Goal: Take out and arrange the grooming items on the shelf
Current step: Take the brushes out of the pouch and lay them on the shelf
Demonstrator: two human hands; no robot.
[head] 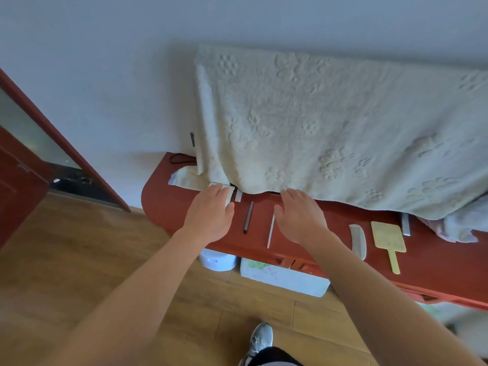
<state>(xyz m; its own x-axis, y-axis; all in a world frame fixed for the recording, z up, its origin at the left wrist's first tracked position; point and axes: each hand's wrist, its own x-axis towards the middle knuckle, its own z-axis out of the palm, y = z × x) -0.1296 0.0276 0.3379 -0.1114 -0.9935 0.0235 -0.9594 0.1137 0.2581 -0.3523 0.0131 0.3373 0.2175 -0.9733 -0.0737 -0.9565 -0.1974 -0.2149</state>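
Observation:
On the red shelf (163, 204) lie a dark slim stick (248, 216), a thin white stick (271, 231), a short silver piece (239, 194), a pale comb (358, 241), a yellow hand mirror (387, 240) and a grey flat piece (406, 224). My left hand (211, 212) hovers with straight fingers over a small pale item (230, 193) at the towel's edge. My right hand (301, 212) is spread flat above the shelf, just right of the white stick. Neither hand holds anything.
A cream embossed towel (330, 122) hangs over something at the back of the shelf and covers its rear. A black cable (179, 158) lies at the shelf's left end. A white round container (217, 260) and a white box (285, 278) stand on the wooden floor below. A red door frame (52, 136) is at the left.

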